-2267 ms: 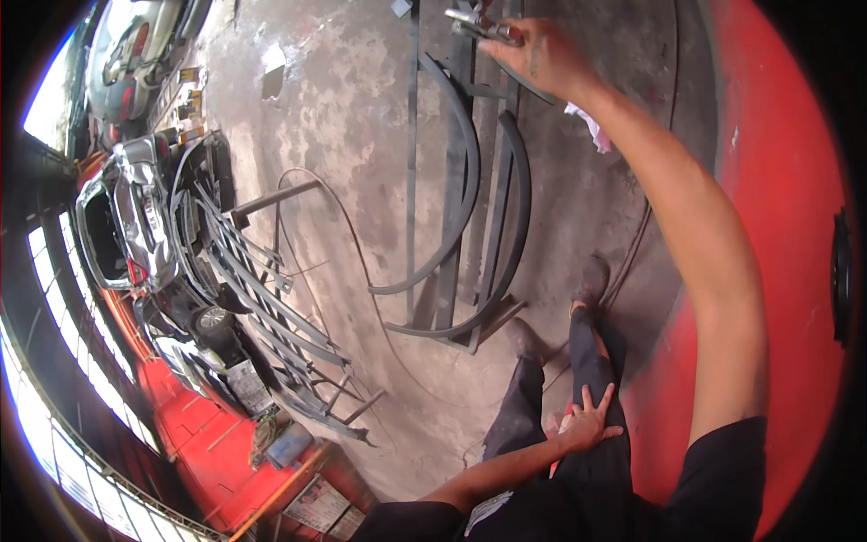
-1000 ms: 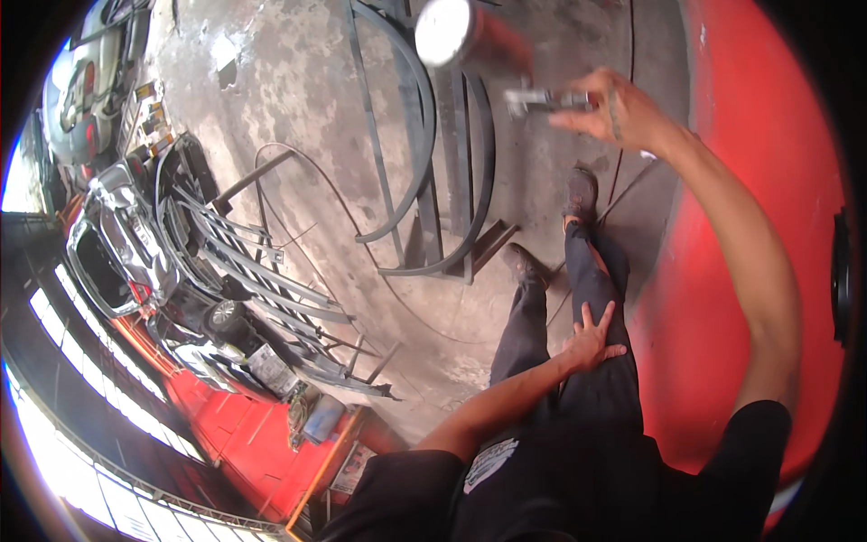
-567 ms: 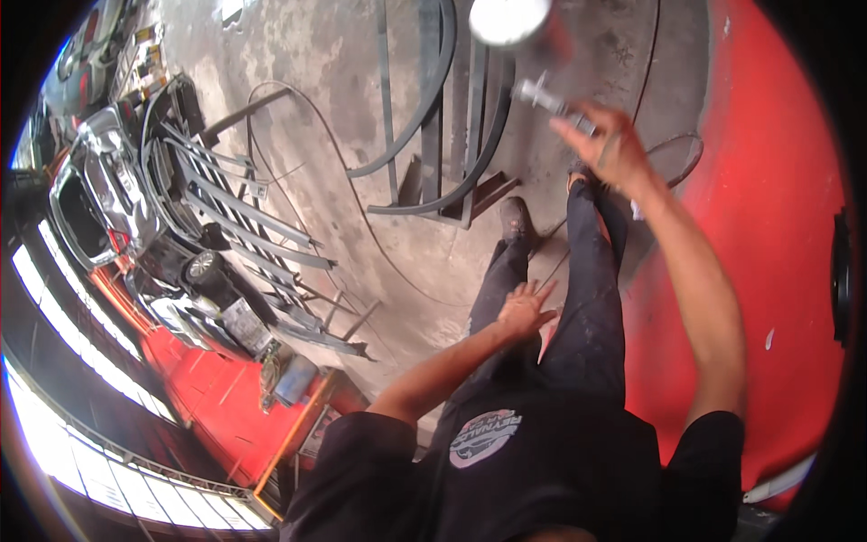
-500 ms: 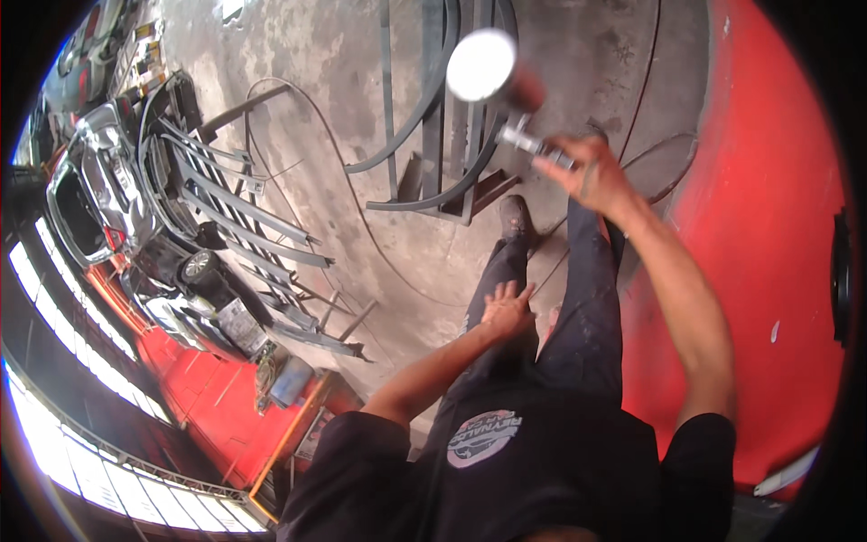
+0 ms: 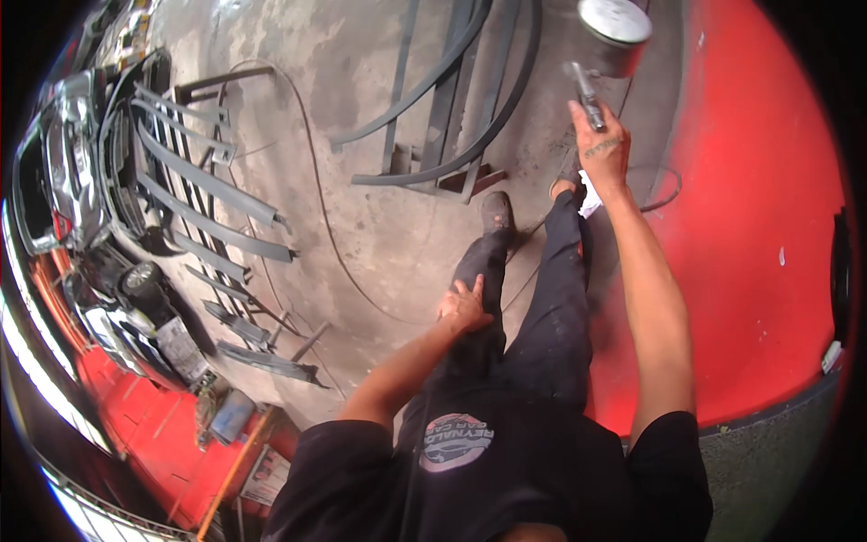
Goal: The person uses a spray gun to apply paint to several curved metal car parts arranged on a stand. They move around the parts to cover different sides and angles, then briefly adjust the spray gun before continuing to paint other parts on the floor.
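My right hand (image 5: pixel 603 149) is closed round the handle of a spray gun (image 5: pixel 589 98), held out ahead at the upper right. On top of the gun is a round paint cup (image 5: pixel 618 36) with a pale lid. Beside it runs the red wall (image 5: pixel 750 226). Resting on my left thigh, my left hand (image 5: pixel 465 307) has its fingers spread and holds nothing. Just below my right wrist, a white cloth or paper (image 5: pixel 589 197) shows beside my right leg.
Curved grey trim strips lie on a stand (image 5: pixel 442 135) ahead. More long strips (image 5: pixel 212 181) rest on a rack to the left, before a dark car (image 5: pixel 77 172). A thin hose (image 5: pixel 330 217) trails over the concrete floor (image 5: pixel 361 244).
The spray gun has swung right and farther out, with my right hand carrying it. My left hand stays on my thigh. The whole view has shifted, bringing the white cloth or paper into sight.
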A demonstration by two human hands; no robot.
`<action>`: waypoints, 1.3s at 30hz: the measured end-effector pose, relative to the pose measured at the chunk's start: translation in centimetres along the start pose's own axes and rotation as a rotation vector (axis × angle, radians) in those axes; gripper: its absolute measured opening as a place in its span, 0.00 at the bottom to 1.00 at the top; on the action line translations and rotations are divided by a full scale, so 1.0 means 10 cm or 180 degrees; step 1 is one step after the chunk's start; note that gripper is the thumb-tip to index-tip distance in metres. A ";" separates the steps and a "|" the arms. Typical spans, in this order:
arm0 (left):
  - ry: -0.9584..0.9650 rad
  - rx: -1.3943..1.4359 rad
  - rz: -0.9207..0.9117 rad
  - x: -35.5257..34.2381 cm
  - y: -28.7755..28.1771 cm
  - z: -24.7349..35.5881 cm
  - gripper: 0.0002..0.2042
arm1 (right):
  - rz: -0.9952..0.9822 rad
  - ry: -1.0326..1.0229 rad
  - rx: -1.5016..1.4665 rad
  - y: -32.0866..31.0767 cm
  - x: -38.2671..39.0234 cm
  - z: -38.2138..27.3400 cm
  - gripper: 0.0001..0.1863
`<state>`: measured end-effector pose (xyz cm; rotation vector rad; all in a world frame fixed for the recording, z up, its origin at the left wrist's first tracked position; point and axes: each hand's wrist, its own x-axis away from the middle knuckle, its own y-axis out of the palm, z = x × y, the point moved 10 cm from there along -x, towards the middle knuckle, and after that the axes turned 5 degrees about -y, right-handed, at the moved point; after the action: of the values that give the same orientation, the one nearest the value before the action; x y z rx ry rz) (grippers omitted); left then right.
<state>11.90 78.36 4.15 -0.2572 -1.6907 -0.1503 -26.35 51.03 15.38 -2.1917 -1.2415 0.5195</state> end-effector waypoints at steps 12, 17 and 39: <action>0.0126 -0.0076 0.0041 -0.19 0.75 -0.12 0.50 | -0.1680 -0.0152 -0.1043 1.70 1.98 -1.38 0.17; 0.0182 0.0174 0.0000 -0.21 1.01 -0.11 0.49 | -0.2061 -0.0408 -0.1192 1.77 2.00 -1.52 0.19; -0.0121 0.0766 -0.0413 -0.01 2.45 -1.82 0.52 | -0.0589 -0.0016 -0.0535 2.75 2.60 -1.74 0.18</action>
<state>35.67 97.52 5.28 0.0296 -1.7452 -0.0373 14.38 57.33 9.67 -2.1817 -1.5214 0.3570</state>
